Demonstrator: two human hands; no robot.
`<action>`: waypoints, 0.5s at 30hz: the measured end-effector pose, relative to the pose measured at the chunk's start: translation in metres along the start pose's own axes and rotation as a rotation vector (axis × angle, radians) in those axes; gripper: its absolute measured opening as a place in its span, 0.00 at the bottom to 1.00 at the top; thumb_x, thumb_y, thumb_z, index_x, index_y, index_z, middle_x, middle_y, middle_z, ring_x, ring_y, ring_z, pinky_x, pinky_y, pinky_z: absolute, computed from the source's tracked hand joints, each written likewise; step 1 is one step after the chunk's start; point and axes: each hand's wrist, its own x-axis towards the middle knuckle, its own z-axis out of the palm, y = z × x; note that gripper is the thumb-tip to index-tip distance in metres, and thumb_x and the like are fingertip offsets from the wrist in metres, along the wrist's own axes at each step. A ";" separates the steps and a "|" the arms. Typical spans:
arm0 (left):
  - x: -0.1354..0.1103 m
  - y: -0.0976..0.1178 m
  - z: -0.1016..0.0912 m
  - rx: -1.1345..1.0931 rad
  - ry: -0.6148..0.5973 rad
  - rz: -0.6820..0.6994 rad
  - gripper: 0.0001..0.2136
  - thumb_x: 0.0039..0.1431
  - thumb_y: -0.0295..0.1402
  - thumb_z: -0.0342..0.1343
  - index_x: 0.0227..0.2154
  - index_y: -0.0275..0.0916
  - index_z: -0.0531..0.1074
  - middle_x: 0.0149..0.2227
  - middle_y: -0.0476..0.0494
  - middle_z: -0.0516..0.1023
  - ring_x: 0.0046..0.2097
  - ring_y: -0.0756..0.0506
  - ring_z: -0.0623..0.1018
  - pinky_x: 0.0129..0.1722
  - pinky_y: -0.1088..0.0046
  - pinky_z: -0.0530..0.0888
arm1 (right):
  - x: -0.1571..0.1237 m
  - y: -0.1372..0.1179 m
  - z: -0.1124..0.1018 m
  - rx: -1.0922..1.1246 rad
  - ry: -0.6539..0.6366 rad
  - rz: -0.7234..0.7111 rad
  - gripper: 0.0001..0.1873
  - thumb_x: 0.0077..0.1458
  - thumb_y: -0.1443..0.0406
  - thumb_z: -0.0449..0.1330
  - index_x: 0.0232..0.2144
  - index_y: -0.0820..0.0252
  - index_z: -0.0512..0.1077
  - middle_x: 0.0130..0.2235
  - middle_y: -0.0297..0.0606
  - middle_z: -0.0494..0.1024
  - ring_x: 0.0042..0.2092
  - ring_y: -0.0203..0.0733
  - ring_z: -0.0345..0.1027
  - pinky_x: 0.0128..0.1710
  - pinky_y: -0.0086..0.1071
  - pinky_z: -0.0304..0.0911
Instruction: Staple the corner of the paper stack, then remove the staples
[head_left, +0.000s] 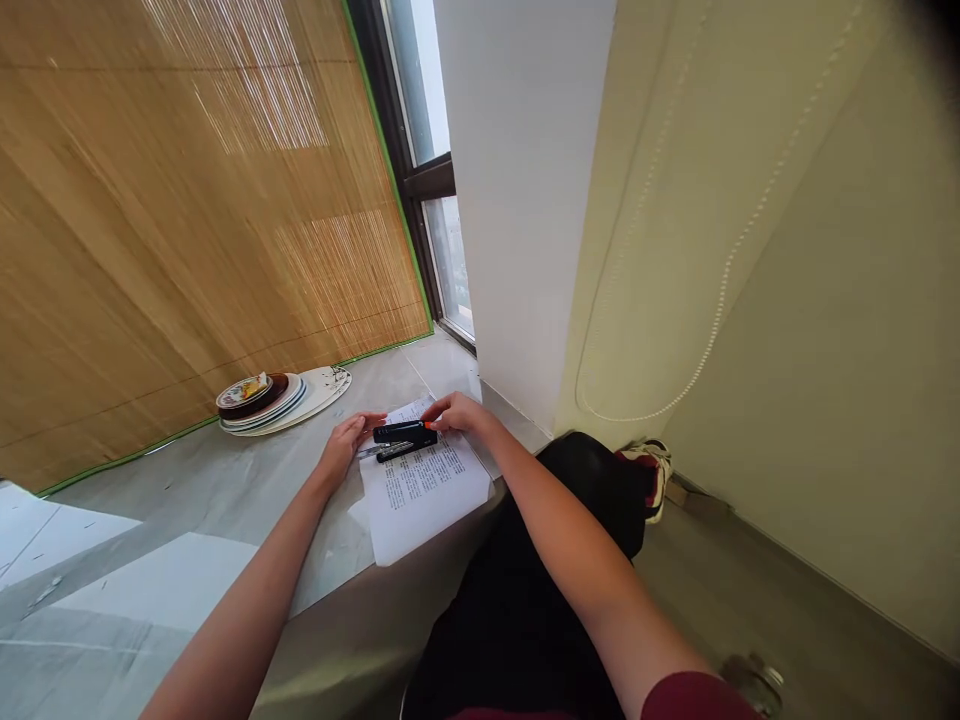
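Observation:
A black stapler (405, 438) lies over printed paper sheets (427, 500) on the grey stone ledge. My right hand (459, 412) grips the stapler's right end, where a small orange-red mark shows beside the fingertips. At the stapler's other end, my left hand (349, 440) rests by the left edge of the sheets, fingers stretched out and slightly bent. Whether its fingertips touch the stapler or only the paper, I cannot tell. The stapler's top and base are apart at the left end. The sheets' near edge reaches the front of the ledge.
Stacked plates (277, 405) stand on the ledge (195, 500) at the back left, before a bamboo blind (225, 220). A white pillar (525, 200) and a looped bead chain (724, 290) are at the right. A shoe (651, 478) shows beside my dark-clothed leg.

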 end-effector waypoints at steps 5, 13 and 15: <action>-0.001 0.003 0.002 -0.027 0.010 -0.015 0.20 0.60 0.49 0.65 0.43 0.35 0.83 0.49 0.34 0.85 0.56 0.34 0.80 0.63 0.57 0.71 | 0.001 0.003 0.001 -0.072 -0.003 -0.154 0.17 0.51 0.67 0.72 0.46 0.59 0.84 0.43 0.38 0.86 0.30 0.34 0.69 0.30 0.28 0.63; -0.004 0.002 -0.002 -0.074 -0.024 0.073 0.21 0.62 0.49 0.61 0.45 0.35 0.82 0.55 0.32 0.82 0.61 0.33 0.78 0.63 0.56 0.71 | -0.012 0.002 0.039 -0.407 -0.047 -0.640 0.27 0.51 0.65 0.74 0.55 0.53 0.80 0.50 0.38 0.85 0.53 0.47 0.78 0.55 0.34 0.66; -0.003 0.003 -0.002 -0.151 0.014 0.098 0.19 0.64 0.48 0.60 0.45 0.37 0.82 0.57 0.33 0.82 0.63 0.34 0.77 0.63 0.55 0.71 | -0.013 0.004 0.043 -0.496 0.041 -0.600 0.24 0.52 0.67 0.73 0.52 0.52 0.81 0.48 0.37 0.86 0.51 0.48 0.79 0.55 0.35 0.66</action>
